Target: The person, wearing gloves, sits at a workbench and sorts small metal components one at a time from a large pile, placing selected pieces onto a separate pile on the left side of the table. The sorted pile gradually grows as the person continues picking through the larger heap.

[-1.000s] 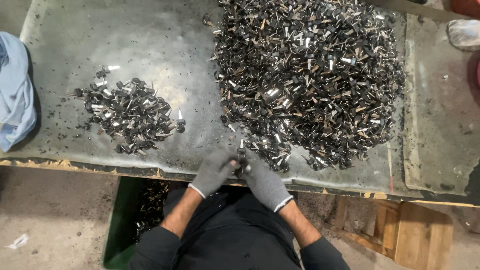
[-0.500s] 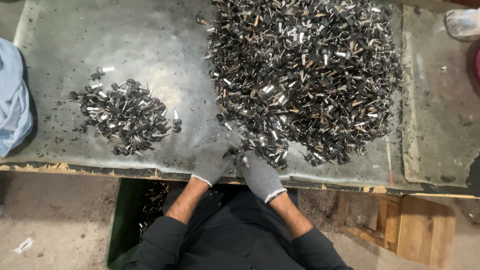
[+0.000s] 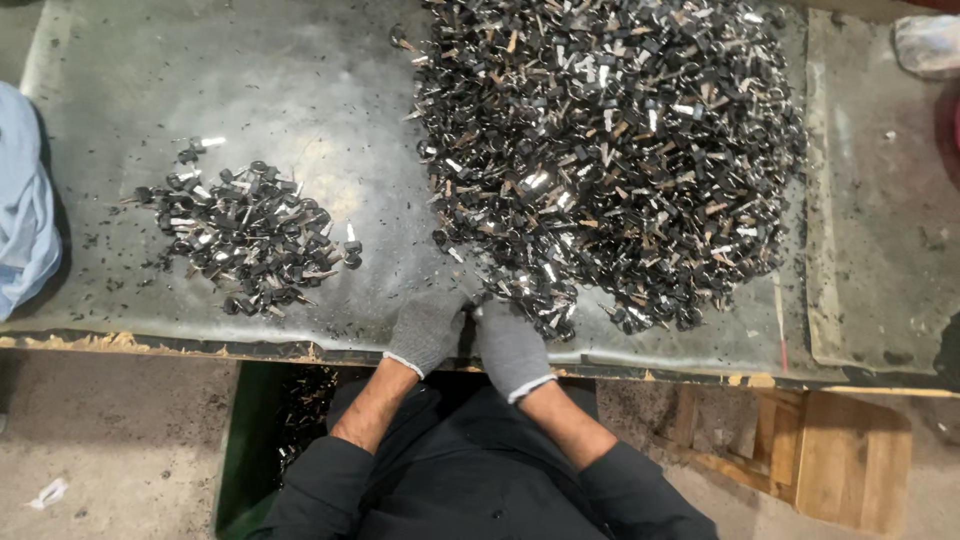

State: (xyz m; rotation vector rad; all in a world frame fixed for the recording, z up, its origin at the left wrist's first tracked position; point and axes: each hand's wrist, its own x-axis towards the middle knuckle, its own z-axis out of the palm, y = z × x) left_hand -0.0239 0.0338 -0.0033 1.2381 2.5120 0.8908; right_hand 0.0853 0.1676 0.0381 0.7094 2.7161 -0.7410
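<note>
A big heap of small black-headed metal keys (image 3: 610, 160) covers the right half of the grey table (image 3: 250, 80). A smaller pile of the same keys (image 3: 250, 240) lies to the left. My left hand (image 3: 425, 330) and my right hand (image 3: 510, 345), both in grey knit gloves, rest side by side at the table's near edge. Their fingers curl down into the heap's near rim. The fingertips are hidden, so I cannot tell whether either hand grips a key.
A light blue cloth (image 3: 25, 210) hangs over the table's left end. Below the front edge stands a green bin (image 3: 255, 440) holding dark parts. A wooden crate (image 3: 840, 460) sits on the floor at the lower right. A white object (image 3: 925, 45) lies at the far right corner.
My hands have drawn a little closer together at the heap's edge. The view has shifted slightly; both piles stay as they were.
</note>
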